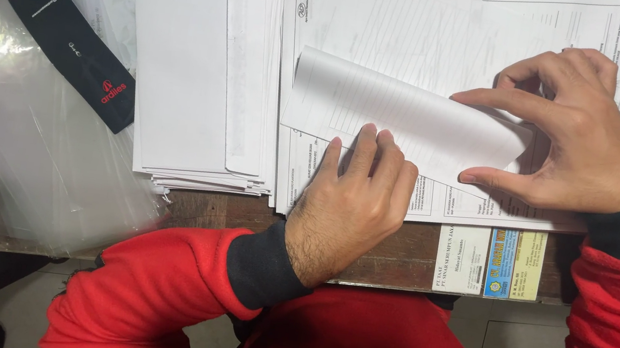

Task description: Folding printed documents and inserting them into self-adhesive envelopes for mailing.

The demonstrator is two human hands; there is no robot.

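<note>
Right hand (581, 139) grip: thumb and index finger spread, tips pinning the right end of the folded sheet (407, 115), thumb on its lower edge, index on the upper. Pressing, not closed around it. Other fingers curled above the paper.

Left hand (350, 204) grip: fingers bent, tips pushing down on the lower edge of the same fold near its middle. Nothing enclosed in the palm; it flattens rather than holds.

Progress, my read: lower part of the sheet is already turned up and over, fold line runs across slightly tilted, left end higher. Crease looks partly set: the flap bulges a bit and isn't flat yet. Left to do: finish pressing the crease along its length. Any further folds not started.

Sheet: white, thin, printed form with faint ruled lines showing through the back. It lies on top of the form stack (459, 33), at the near edge of the worktop (224, 210).

Around: second pile of white papers (196, 61) just left of it, edges fanned. Further left, clear plastic bags (45, 161) with a black band (70, 43) lying on them. Small coloured label strip (490, 261) sticks out below the form stack at the worktop edge. Red sleeves with dark cuffs on both arms.
</note>
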